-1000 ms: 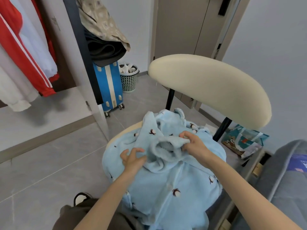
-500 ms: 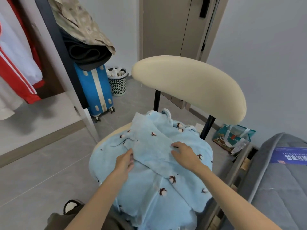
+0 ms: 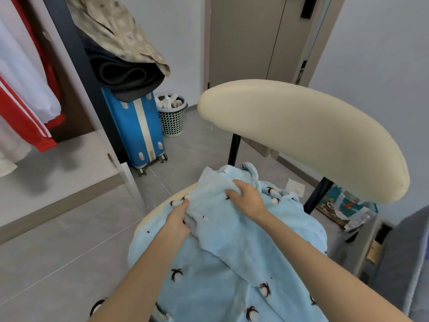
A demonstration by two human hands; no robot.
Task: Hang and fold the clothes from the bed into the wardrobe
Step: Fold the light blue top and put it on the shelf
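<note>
Over a grey tiled floor point(image 3: 58, 252), a chair with a cream padded backrest and black legs point(image 3: 301, 140) carries the pale blue fleece garment with small dark motifs point(image 3: 232, 256), which is spread across the seat and spills over its front edge. The left hand point(image 3: 177, 220) has its grip closed on the near edge of a folded-over flap, and the right hand point(image 3: 247, 197) holds the flap's far end with fingers curled into the pile. The step looks like folding. Thick fleece springs back, so each crease wants flattening with the palm, and the 2 edges should be squared before the next turn. The seat is narrow, so overhanging cloth may drag the fold off. The open wardrobe point(image 3: 58, 159) stands to the left across bare floor, near an upright blue hard-shell suitcase point(image 3: 137, 131); the grey bed point(image 3: 408, 263) crowds the right.
</note>
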